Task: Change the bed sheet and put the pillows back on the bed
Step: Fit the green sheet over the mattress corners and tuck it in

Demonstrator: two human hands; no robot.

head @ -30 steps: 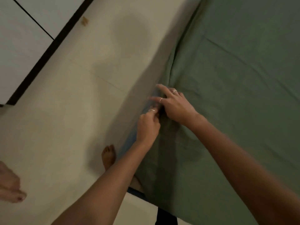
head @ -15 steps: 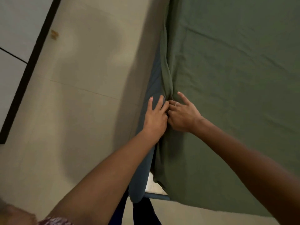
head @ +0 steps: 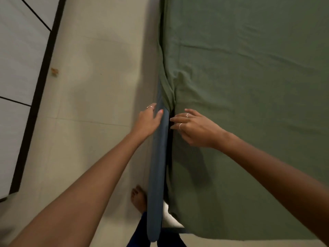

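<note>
A green bed sheet (head: 249, 86) covers the mattress and fills the right side of the head view. Along its left edge runs a blue padded bed-frame side (head: 157, 166). My left hand (head: 148, 120) rests flat against the outer face of that blue side, fingers apart. My right hand (head: 194, 129) lies on the sheet at the mattress edge, its fingertips pressed into the dark gap between mattress and frame, where the sheet bunches into folds (head: 168, 90). No pillow is in view.
Beige tiled floor (head: 89, 104) lies left of the bed. A white wardrobe panel with a black border (head: 21, 77) stands at far left. My bare foot (head: 138, 198) is beside the frame. A white mattress corner (head: 169, 218) shows at the bottom.
My hands have parted: the left has shifted onto the blue frame side, the right stays at the gap. The view has swung so the bed edge runs straight up.
</note>
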